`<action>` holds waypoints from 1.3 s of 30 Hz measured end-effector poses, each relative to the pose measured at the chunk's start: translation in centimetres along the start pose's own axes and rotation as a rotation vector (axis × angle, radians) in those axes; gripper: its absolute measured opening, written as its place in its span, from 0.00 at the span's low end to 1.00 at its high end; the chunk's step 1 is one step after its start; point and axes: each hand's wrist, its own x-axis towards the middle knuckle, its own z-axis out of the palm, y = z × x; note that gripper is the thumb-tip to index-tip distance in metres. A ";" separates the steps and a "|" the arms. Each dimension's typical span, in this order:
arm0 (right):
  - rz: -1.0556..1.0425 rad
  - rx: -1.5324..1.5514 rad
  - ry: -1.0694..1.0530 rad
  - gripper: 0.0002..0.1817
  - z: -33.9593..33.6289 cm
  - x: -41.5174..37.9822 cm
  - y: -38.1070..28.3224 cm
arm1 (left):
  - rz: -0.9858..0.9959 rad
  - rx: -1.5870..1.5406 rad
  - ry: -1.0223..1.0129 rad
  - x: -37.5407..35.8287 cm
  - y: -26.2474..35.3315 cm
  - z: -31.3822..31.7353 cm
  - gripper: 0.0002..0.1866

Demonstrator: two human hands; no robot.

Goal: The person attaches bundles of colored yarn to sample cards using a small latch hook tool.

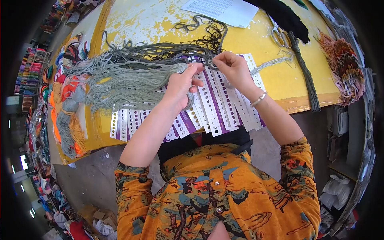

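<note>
Before you stretched a yellow surface (248, 40). Across its left side lay pale grey yarn (124, 86), its right end gathered in your left hand (181, 83), the fingers curled around it. Punched cards (214, 100) lay beneath your hands. Above them, your right hand (235, 73) held thumb and forefinger close together; whether they pinched a strand, I could not tell. Scissors (275, 29) lay farther right.
</note>
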 end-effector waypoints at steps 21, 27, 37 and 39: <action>-0.034 -0.157 -0.062 0.07 0.3 -0.1 1.4 | 0.077 0.336 0.043 2.4 -1.6 0.9 0.08; -0.053 -0.198 -0.075 0.06 0.7 -0.1 1.3 | 0.048 0.215 -0.079 2.1 -1.3 0.4 0.10; -0.040 -0.130 -0.079 0.05 0.8 0.2 1.5 | 0.040 0.253 -0.075 2.8 -1.3 0.3 0.10; -0.042 -0.138 -0.088 0.05 0.9 0.2 1.5 | 0.038 0.267 -0.060 2.8 -1.2 0.3 0.10</action>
